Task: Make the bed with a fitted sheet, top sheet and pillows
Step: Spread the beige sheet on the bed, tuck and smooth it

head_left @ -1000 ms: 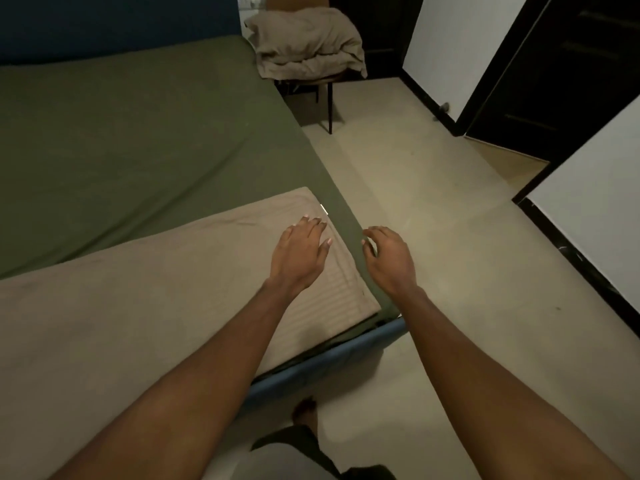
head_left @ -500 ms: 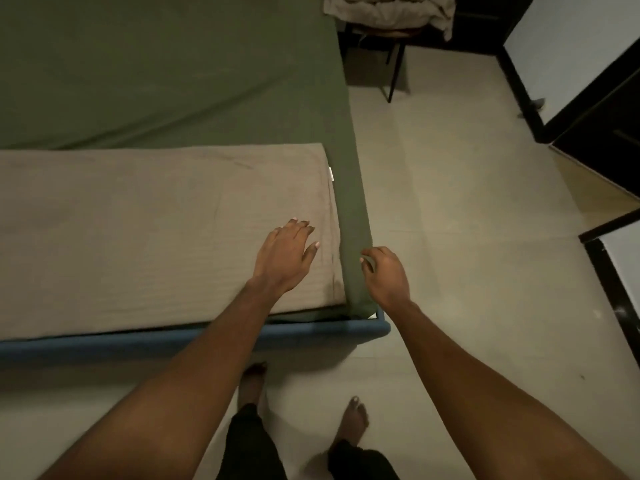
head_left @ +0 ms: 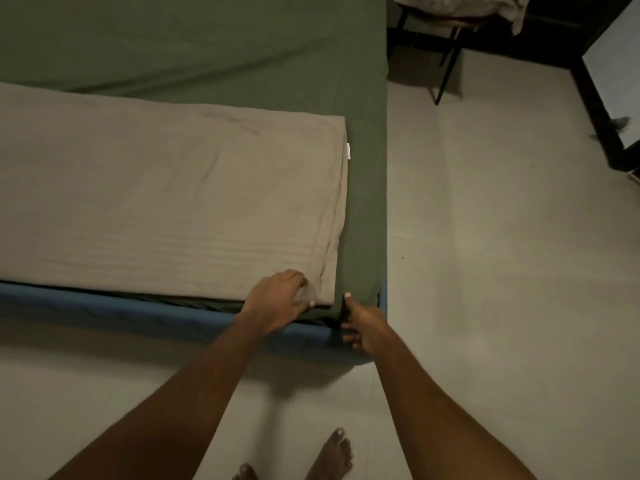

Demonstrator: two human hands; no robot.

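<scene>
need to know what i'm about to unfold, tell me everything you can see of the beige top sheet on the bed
The top sheet is a beige-taupe cloth with faint stripes, folded into a long flat band. It lies across the near end of the bed, on the green fitted sheet, its left part out of frame. A small white tag sticks out of its right edge. The left hand grips its near right corner; the right hand holds the fitted sheet beside it.
</scene>
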